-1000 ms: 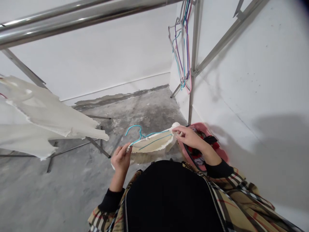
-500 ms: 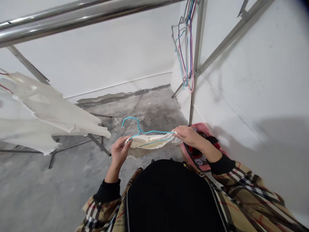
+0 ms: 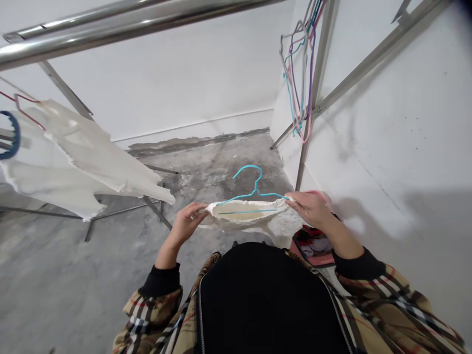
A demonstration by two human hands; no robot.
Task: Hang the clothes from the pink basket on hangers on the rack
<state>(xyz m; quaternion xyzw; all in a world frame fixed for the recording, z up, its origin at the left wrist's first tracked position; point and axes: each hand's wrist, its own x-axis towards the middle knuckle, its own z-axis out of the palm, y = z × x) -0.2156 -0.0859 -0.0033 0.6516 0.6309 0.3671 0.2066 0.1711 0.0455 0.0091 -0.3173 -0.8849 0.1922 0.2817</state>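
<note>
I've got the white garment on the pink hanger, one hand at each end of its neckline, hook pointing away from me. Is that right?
Not quite: the head view shows the hanger in the white garment is light blue, not pink. The rest stands.

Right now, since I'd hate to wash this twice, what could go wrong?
The white garment could slip off the turquoise hanger if the left hand or right hand loosened its pinch, perhaps landing on the grey floor. It also overlaps the pink basket in this view, so might brush it.
</note>
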